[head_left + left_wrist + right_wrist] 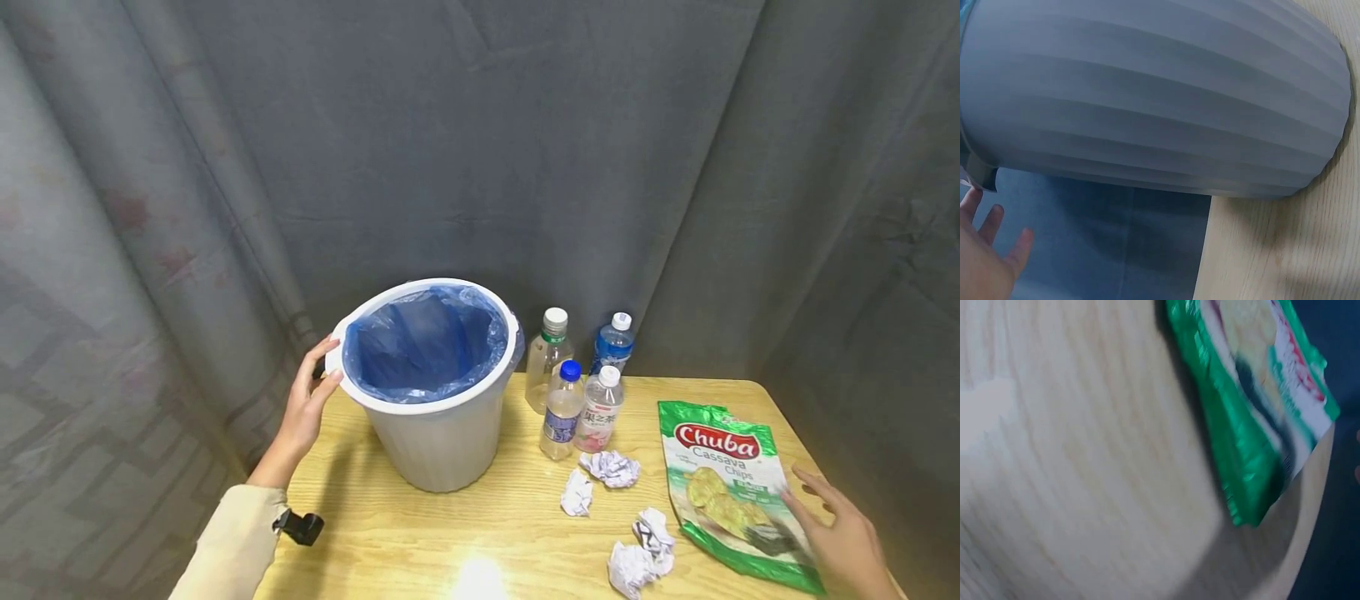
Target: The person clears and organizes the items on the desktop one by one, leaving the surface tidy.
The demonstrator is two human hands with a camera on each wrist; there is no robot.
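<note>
A: Starting at the left, what is the left hand (306, 406) doing?

B: Its thumb and fingers are curled onto the left edge of the white rim of the ribbed white plastic waste bin (442, 442). The bin stands upright at the far left of the pale wooden table (420, 533), lined with a blue plastic bag (423, 342). In the left wrist view only a few relaxed fingertips (991, 225) show beside the bin's wall.

A: And to the right of the bin?

B: Four clear plastic bottles stand close together: a green-collared one (547, 360) and a blue-labelled one (613, 342) at the back, a blue-capped one (562, 410) and a pink-labelled one (600, 408) in front. Nearer lie four crumpled white paper balls (612, 468), between the bin and the bag.

A: What about the right hand (843, 537)?

B: Its fingers are spread and straight at the near right corner of the green foil chip bag (723, 492), holding nothing; whether they touch it I cannot tell. The bag lies flat at the table's right edge.

A: Any writing?

B: "Chuba Cassava Chips" on the bag; the pink label carries Chinese characters too small to read.
</note>
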